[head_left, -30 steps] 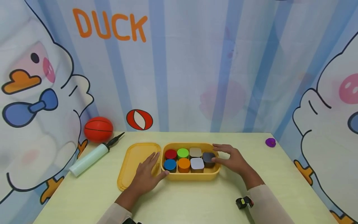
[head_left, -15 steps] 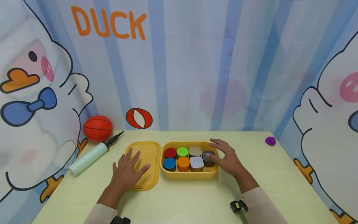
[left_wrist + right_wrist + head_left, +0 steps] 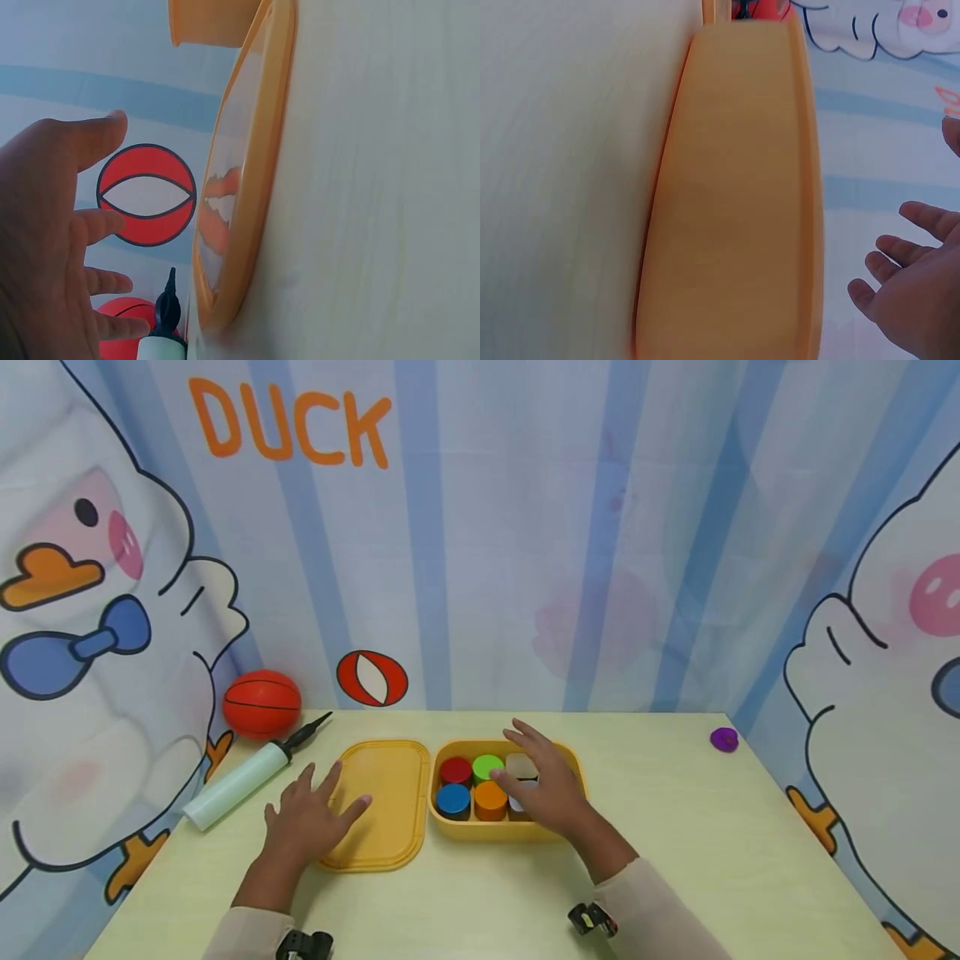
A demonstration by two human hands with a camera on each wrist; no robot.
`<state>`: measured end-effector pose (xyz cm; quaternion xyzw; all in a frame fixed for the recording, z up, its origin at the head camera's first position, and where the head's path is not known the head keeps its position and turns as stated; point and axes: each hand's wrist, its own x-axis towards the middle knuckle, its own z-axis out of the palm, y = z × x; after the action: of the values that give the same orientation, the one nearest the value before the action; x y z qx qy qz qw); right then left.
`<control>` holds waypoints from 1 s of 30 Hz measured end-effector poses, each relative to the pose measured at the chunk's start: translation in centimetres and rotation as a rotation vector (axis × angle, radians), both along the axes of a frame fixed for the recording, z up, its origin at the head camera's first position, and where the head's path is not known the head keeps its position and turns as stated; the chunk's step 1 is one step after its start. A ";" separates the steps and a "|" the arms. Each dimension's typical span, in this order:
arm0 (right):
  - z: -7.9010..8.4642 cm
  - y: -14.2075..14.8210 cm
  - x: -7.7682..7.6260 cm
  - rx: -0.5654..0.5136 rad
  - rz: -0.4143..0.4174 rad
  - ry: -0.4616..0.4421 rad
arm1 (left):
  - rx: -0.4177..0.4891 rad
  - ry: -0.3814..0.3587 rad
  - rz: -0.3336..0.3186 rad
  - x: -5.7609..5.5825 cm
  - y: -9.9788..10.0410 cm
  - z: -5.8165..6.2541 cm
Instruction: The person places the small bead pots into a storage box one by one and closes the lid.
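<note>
A yellow box (image 3: 491, 832) stands mid-table, holding several round and square pieces with coloured tops. Among them show a red piece (image 3: 455, 771), a green piece (image 3: 488, 767), a blue piece (image 3: 453, 801), an orange piece (image 3: 491, 800) and a grey square piece (image 3: 521, 766). My right hand (image 3: 553, 789) is over the box's right half, fingers extended, hiding its right end. In the right wrist view this hand sits above the box's wall (image 3: 727, 202), gripping nothing. Left of the box lies a flat yellow lid (image 3: 386, 810). My left hand (image 3: 300, 827), fingers spread, hovers at its left edge.
A pale green hand pump (image 3: 240, 785) with a black nozzle lies left of the lid. Behind it, a small red basketball (image 3: 262, 703) sits against the curtain. A purple lump (image 3: 724, 740) lies near the table's far right corner.
My left hand has drawn away from the box, leftward across the lid. My right hand has moved left from the box's right end to above its pieces. Box and lid stay in place.
</note>
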<state>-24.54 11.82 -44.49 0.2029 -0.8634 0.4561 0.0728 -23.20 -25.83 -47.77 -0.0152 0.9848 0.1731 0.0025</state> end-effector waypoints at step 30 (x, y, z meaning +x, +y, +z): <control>-1.8 -9.2 1.8 -0.052 0.198 -0.151 | 0.117 -0.093 -0.041 -0.5 -2.0 -2.3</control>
<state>-22.78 2.67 -46.31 0.2502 -0.8301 0.4973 -0.0326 -23.71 -27.80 -50.04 -0.0026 0.9719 0.2294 0.0528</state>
